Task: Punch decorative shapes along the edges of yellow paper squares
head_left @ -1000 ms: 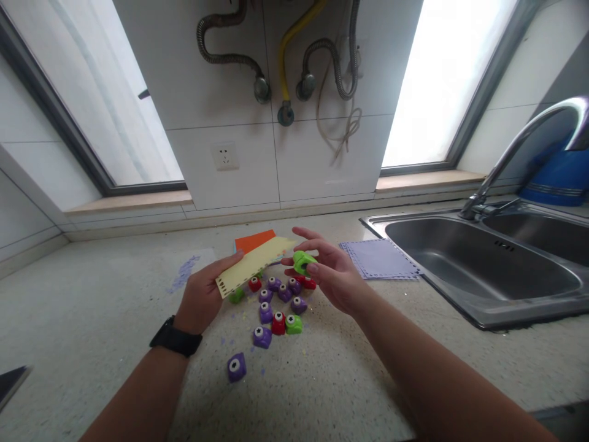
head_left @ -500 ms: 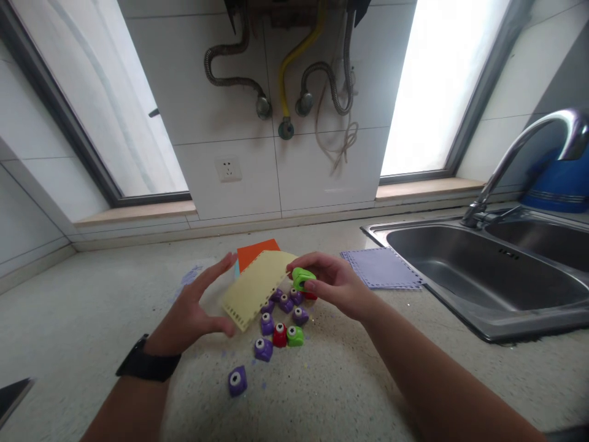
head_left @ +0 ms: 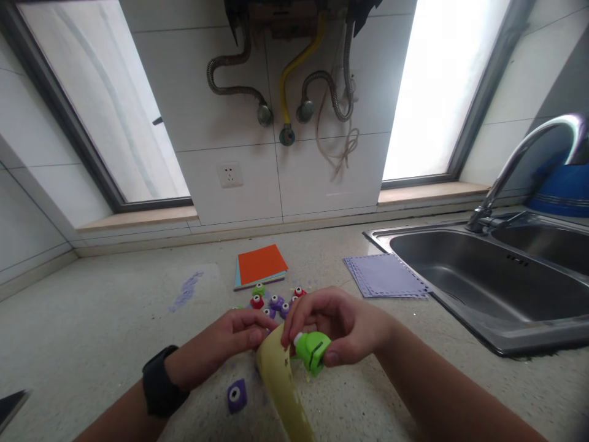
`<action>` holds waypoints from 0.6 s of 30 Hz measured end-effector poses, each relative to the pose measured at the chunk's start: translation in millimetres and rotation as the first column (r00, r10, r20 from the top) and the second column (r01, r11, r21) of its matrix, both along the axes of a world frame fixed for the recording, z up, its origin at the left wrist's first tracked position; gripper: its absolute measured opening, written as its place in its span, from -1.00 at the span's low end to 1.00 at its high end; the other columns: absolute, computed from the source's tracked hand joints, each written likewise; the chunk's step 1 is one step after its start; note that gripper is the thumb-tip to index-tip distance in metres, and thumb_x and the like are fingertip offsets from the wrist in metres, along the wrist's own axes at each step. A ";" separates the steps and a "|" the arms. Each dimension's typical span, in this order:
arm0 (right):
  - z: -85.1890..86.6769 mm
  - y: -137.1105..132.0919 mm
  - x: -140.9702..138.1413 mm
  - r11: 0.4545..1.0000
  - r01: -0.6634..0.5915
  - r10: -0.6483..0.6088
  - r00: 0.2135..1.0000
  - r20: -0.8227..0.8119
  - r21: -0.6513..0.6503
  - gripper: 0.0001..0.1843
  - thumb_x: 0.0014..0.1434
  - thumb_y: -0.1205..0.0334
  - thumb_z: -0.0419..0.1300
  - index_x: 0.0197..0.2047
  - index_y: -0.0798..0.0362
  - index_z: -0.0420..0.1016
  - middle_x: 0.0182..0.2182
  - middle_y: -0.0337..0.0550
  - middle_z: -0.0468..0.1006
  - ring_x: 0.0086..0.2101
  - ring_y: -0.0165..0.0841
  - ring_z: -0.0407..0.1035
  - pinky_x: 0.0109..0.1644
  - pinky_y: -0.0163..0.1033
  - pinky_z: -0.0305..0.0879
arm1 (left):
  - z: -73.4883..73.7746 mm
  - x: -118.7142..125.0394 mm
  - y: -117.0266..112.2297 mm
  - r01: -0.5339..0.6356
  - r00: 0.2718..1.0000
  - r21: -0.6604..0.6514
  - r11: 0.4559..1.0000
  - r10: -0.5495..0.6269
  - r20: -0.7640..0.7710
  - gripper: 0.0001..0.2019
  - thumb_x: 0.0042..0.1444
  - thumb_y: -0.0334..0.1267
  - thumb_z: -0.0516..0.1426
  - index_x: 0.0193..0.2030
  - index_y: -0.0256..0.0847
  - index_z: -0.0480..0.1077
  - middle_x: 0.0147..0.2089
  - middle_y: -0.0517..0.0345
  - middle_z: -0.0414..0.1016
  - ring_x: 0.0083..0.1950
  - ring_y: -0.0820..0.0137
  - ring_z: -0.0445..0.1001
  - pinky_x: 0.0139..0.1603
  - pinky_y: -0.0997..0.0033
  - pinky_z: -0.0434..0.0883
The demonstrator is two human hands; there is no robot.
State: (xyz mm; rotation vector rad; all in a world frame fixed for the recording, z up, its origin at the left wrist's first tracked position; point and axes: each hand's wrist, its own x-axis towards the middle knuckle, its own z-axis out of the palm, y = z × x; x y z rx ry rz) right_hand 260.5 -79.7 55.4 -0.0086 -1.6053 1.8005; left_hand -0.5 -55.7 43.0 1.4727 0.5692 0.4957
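Note:
My right hand (head_left: 340, 328) is closed around a bright green paper punch (head_left: 313, 351) with a white button, its slotted side turned toward me. The fingertips of that hand also touch a pale yellow sheet of paper (head_left: 281, 380), which stands bent and edge-on with small cut-out shapes along one side. At the sheet's upper left edge, my left hand (head_left: 239, 331) pinches it between thumb and fingers. Behind my hands lie several small punches, among them a purple one (head_left: 276, 301) and a red one (head_left: 256, 301). Another purple punch (head_left: 237, 396) sits alone nearer to me.
An orange sheet (head_left: 262, 264) tops a small paper stack at the back. Lilac sheets with punched edges (head_left: 386, 275) lie beside the steel sink (head_left: 460, 294). Purple paper scraps (head_left: 188, 291) are scattered at the left. A faucet (head_left: 501, 178) rises behind the sink.
The yellow sheet has swung toward me and turned edge-on, uncovering the orange sheet. My right hand has brought the green punch lower and nearer; my left hand has closed on the sheet.

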 end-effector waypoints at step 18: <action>-21.4 21.6 -7.6 0.843 0.528 -0.509 0.845 0.163 -0.101 -0.54 0.11 0.43 0.46 0.03 -0.07 0.47 -0.10 -0.18 0.62 -0.20 -0.47 0.56 -0.18 -0.42 0.49 | 7.6 -24.2 -10.3 -0.086 0.866 0.632 0.771 0.371 -0.335 -0.74 0.36 -0.07 0.08 -0.16 -0.12 0.54 -0.19 0.18 0.65 -0.18 0.34 0.56 -0.12 0.39 0.41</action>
